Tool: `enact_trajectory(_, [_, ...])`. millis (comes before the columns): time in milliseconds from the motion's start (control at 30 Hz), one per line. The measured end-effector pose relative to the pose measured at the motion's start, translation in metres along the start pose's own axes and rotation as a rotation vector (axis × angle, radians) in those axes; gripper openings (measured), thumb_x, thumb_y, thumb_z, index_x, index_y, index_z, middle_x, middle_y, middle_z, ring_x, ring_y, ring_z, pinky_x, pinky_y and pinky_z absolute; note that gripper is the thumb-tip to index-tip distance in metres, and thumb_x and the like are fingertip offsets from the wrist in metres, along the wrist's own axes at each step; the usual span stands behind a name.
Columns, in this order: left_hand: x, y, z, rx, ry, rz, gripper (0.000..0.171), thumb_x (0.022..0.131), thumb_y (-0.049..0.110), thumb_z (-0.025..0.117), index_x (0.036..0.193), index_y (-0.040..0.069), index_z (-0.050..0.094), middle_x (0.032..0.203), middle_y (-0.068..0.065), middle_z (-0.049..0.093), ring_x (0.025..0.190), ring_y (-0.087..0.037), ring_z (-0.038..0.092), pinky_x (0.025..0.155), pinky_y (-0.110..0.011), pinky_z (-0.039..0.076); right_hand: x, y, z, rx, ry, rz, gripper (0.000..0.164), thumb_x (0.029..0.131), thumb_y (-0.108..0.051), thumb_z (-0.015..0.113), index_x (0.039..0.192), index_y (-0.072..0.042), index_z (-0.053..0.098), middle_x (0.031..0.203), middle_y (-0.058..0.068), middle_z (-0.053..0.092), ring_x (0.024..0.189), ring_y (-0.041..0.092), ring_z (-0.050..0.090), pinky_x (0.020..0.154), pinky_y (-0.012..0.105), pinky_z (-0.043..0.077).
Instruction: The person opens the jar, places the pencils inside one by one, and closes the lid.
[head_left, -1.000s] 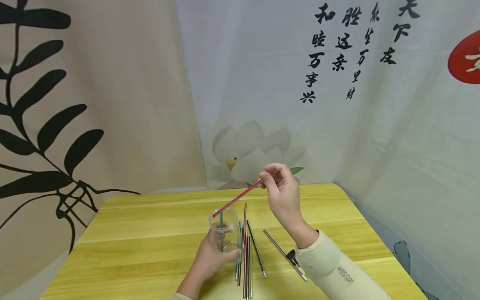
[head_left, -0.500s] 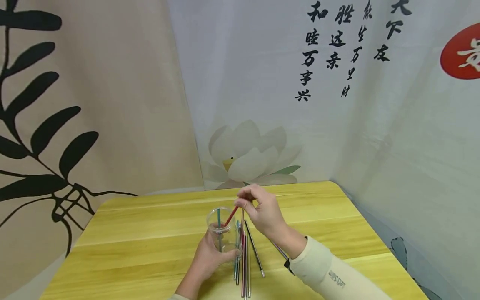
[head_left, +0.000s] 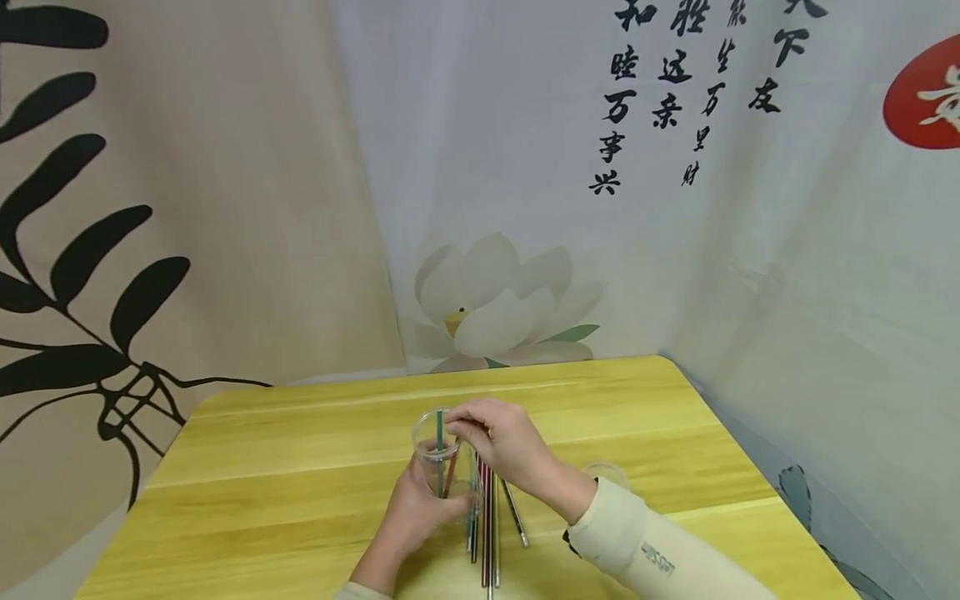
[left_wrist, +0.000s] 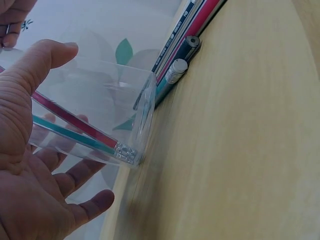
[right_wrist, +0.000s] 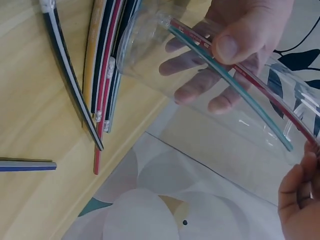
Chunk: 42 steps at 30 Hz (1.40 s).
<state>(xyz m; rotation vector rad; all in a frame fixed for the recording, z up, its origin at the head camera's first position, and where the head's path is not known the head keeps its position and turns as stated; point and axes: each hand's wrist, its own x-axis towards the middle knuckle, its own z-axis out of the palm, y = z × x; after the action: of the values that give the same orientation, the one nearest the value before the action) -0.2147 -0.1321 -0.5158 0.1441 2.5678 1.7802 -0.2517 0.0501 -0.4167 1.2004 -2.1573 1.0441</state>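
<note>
My left hand grips a clear plastic cup around its side, thumb on one face and fingers on the other. The cup stands tilted at the middle of the table, mouth up. Inside it a green pencil and a red pencil lean side by side, their metal-banded eraser ends at the bottom. At the cup's mouth my right hand pinches the upper end of the red pencil between thumb and fingers. The left fingers show through the clear wall in the right wrist view.
Beside the cup several pencils lie bunched on the wooden table. A dark striped pencil lies just right of them, and a blue-grey one farther off. A clear round rim shows behind the right sleeve.
My right hand has come down and left, bringing the red pencil from above the cup to inside it, eraser end down. The left hand keeps holding the cup.
</note>
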Motion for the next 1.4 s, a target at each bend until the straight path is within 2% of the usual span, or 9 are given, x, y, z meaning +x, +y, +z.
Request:
enact_trajectory(167, [-0.001,0.000,-0.001,0.010,0.001,0.000,0.079,0.077,0.028,0.097,0.141,0.022,0.053,0.139,-0.013,0.068,0.126,-0.028,0.063,0.107,-0.059,0.054,-0.002,-0.001,0.002,0.058,-0.021,0.064,0.009,0.101,-0.007,0.071,0.108,-0.004,0.077,0.094,0.004,0.078,0.070,0.006,0.065,0.063,0.011,0.054])
enact_trajectory(300, [0.000,-0.001,0.000,0.004,0.003,0.000,0.079,0.076,0.028,0.098,0.141,0.023,0.052,0.139,-0.013,0.068,0.125,-0.029,0.064,0.106,-0.059,0.054,-0.008,0.002,0.002,0.091,0.036,0.105,0.009,0.102,-0.009,0.071,0.110,-0.009,0.075,0.091,0.001,0.074,0.068,0.002,0.053,0.057,0.015,0.048])
enact_trajectory(467, [0.001,0.000,0.001,0.000,-0.016,0.009,0.088,0.075,0.028,0.099,0.147,0.016,0.049,0.138,-0.018,0.067,0.120,-0.033,0.067,0.103,-0.056,0.058,-0.026,0.015,-0.006,0.087,0.096,0.217,0.005,0.103,-0.011,0.071,0.107,-0.012,0.074,0.091,-0.001,0.073,0.071,0.004,0.058,0.059,0.021,0.052])
enact_trajectory(700, [0.001,0.001,-0.002,-0.004,-0.018,-0.014,0.094,0.074,0.027,0.099,0.150,0.015,0.045,0.139,-0.022,0.066,0.115,-0.036,0.071,0.099,-0.055,0.061,-0.062,0.038,-0.004,-0.086,-0.206,0.460,0.007,0.102,-0.020,0.074,0.105,-0.013,0.076,0.093,-0.006,0.073,0.076,0.001,0.059,0.066,0.019,0.054])
enact_trajectory(867, [-0.001,-0.001,-0.002,0.009,-0.011,-0.022,0.096,0.074,0.031,0.099,0.151,0.015,0.045,0.141,-0.021,0.065,0.119,-0.036,0.069,0.100,-0.058,0.060,-0.083,0.044,0.006,-0.242,-0.357,0.370,0.012,0.099,-0.019,0.078,0.108,-0.012,0.078,0.104,0.000,0.076,0.083,0.008,0.069,0.071,0.021,0.059])
enact_trajectory(1000, [-0.002,-0.002,-0.001,0.012,-0.004,-0.025,0.096,0.075,0.032,0.099,0.152,0.015,0.044,0.142,-0.020,0.065,0.123,-0.038,0.067,0.102,-0.059,0.059,-0.095,0.046,0.008,-0.303,-0.417,0.313,0.011,0.096,-0.021,0.081,0.103,-0.013,0.082,0.096,-0.002,0.072,0.080,0.004,0.064,0.068,0.019,0.057])
enact_trajectory(1100, [-0.002,-0.003,0.000,0.013,-0.007,-0.018,0.093,0.075,0.031,0.099,0.151,0.018,0.046,0.143,-0.018,0.065,0.127,-0.039,0.065,0.105,-0.062,0.057,-0.100,0.048,0.007,-0.294,-0.465,0.341,0.009,0.095,-0.023,0.081,0.101,-0.017,0.084,0.093,-0.006,0.069,0.078,0.000,0.058,0.066,0.017,0.052])
enact_trajectory(1300, [-0.001,-0.003,0.000,0.035,-0.005,-0.004,0.087,0.075,0.031,0.098,0.147,0.024,0.050,0.143,-0.014,0.066,0.130,-0.038,0.064,0.109,-0.066,0.053,-0.105,0.051,0.006,-0.312,-0.544,0.379,0.011,0.096,-0.028,0.081,0.104,-0.021,0.083,0.097,-0.009,0.071,0.095,0.013,0.072,0.074,0.025,0.058])
enact_trajectory(1400, [-0.002,-0.004,0.000,0.030,-0.005,-0.011,0.088,0.075,0.030,0.098,0.148,0.022,0.050,0.143,-0.014,0.066,0.130,-0.038,0.064,0.109,-0.065,0.053,-0.105,0.051,0.007,-0.320,-0.565,0.398,0.011,0.095,-0.029,0.081,0.103,-0.022,0.083,0.097,-0.010,0.071,0.090,0.008,0.069,0.074,0.026,0.059])
